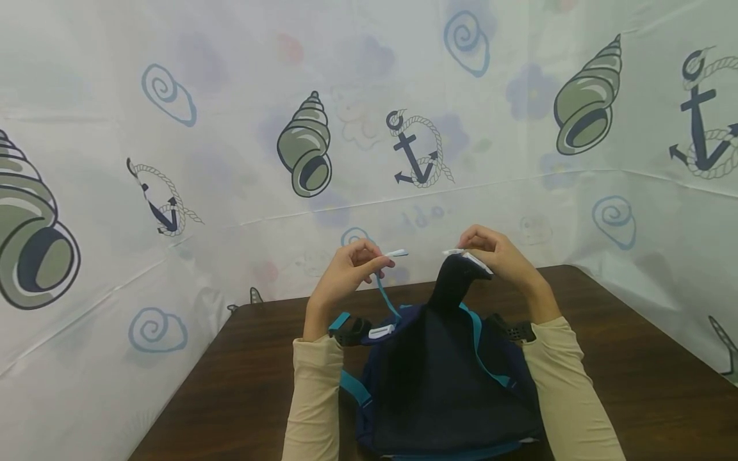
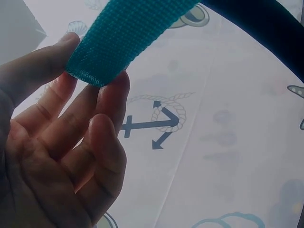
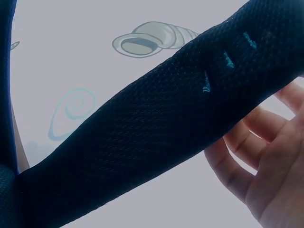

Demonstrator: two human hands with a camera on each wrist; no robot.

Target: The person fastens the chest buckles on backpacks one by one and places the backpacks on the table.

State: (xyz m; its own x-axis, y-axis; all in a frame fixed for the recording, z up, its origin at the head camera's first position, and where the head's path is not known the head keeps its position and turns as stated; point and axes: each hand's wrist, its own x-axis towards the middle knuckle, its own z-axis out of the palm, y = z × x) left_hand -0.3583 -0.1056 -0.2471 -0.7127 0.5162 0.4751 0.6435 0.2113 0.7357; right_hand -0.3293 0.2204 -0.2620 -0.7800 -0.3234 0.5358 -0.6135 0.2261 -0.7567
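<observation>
A dark navy and black backpack (image 1: pixel 455 384) with teal webbing rests on the table. My left hand (image 1: pixel 350 269) is raised over its left side, and in the left wrist view thumb and fingers pinch the folded end of a teal webbing strap (image 2: pixel 118 42). A pale tip (image 1: pixel 398 253) pokes out past those fingertips in the head view. My right hand (image 1: pixel 498 256) grips the top of a black padded shoulder strap (image 1: pixel 452 282), pulled upright, with white pieces (image 1: pixel 477 262) at its end. In the right wrist view this padded strap (image 3: pixel 142 128) hides the right fingertips.
The brown wooden table (image 1: pixel 248 384) stretches under the backpack. Behind it hangs a white curtain (image 1: pixel 230 269) printed with shells and anchors. A white buckle (image 1: pixel 380 331) lies on the bag's left edge, and a loose teal strap (image 1: pixel 477 339) hangs across its right side.
</observation>
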